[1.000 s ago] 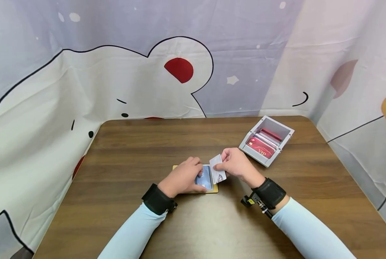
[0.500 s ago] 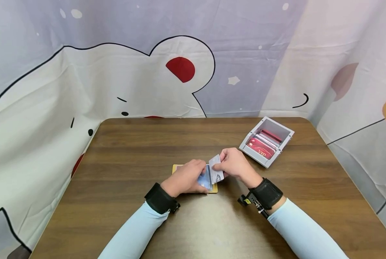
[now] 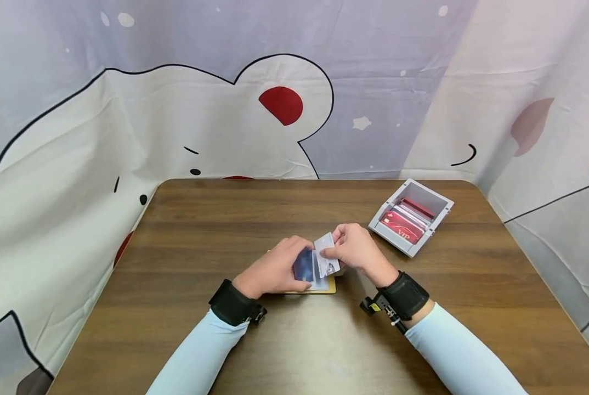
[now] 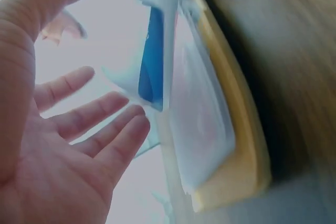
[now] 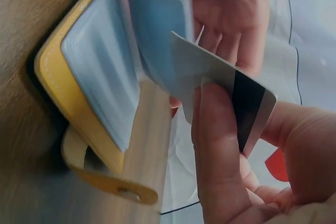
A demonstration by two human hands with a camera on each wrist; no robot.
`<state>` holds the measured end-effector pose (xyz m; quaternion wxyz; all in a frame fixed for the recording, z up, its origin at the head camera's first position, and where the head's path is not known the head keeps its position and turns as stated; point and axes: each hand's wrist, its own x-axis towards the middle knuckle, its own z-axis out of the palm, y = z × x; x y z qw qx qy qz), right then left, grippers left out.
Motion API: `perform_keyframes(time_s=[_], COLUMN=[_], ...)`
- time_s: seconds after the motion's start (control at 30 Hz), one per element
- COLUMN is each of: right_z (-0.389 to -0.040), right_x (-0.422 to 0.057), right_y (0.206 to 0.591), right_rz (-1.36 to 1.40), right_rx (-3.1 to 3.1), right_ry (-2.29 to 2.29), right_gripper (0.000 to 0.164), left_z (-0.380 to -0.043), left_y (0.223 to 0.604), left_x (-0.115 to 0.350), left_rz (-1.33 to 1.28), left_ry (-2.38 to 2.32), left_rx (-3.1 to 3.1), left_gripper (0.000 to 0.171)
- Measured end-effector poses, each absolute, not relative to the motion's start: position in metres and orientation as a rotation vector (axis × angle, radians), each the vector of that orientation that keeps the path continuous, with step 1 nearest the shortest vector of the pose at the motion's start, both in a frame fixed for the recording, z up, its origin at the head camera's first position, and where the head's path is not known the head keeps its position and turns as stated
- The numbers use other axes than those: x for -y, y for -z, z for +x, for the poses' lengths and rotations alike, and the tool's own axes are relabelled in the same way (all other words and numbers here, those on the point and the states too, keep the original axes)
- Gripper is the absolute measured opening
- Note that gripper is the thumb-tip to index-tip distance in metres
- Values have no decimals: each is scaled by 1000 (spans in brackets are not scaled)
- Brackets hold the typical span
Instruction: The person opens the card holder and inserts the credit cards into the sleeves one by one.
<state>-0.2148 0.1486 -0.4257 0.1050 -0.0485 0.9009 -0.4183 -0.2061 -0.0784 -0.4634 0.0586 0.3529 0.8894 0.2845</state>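
A yellow card holder (image 3: 332, 285) lies opened on the table, its clear plastic sleeves (image 5: 102, 72) fanned above the stitched yellow cover (image 5: 52, 74). With thumb and fingers my left hand (image 3: 275, 267) holds up one sleeve page containing a dark blue card (image 3: 303, 265). My right hand (image 3: 356, 249) pinches a white card (image 3: 327, 255), which has a black stripe (image 5: 247, 103) on the side seen from the right wrist. The card's far end overlaps the raised sleeve page (image 5: 157, 30) in that view. In the left wrist view the left fingers (image 4: 105, 114) stretch beside the pages.
At the back right of the wooden table (image 3: 215, 214) stands a grey open box (image 3: 435, 206) containing several cards, a red VIP card (image 3: 402, 226) in front. The holder's yellow strap (image 5: 113, 182) sticks out loose. A patterned cloth (image 3: 215, 120) hangs behind the table.
My left hand has lifted a sleeve page upward, uncovering the dark blue card and a clear sleeve beneath. The white card in my right hand has shifted slightly left and up.
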Motion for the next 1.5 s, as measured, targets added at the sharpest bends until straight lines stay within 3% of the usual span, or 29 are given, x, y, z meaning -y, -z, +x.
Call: perform_keyframes(time_s=[0.47, 1.03, 1.2, 1.5], right_z=[-222, -215, -213, -207], right_x=[-110, -92, -90, -84], right_y=[441, 460, 461, 458], right_rz=[-135, -194, -238, -196], right_rx=[-2746, -2848, -2853, -2605], right_ry=[1168, 1025, 990, 1173], right_gripper=[48, 42, 43, 29], left_z=[-201, -199, -201, -202], left_y=[461, 469, 471, 471], left_x=[126, 133, 133, 132], left_rz=[959, 838, 791, 758], left_ry=[-955, -709, -707, -766], left_rx=[-2564, -2656, -2665, -2667], left_gripper=[63, 67, 74, 88])
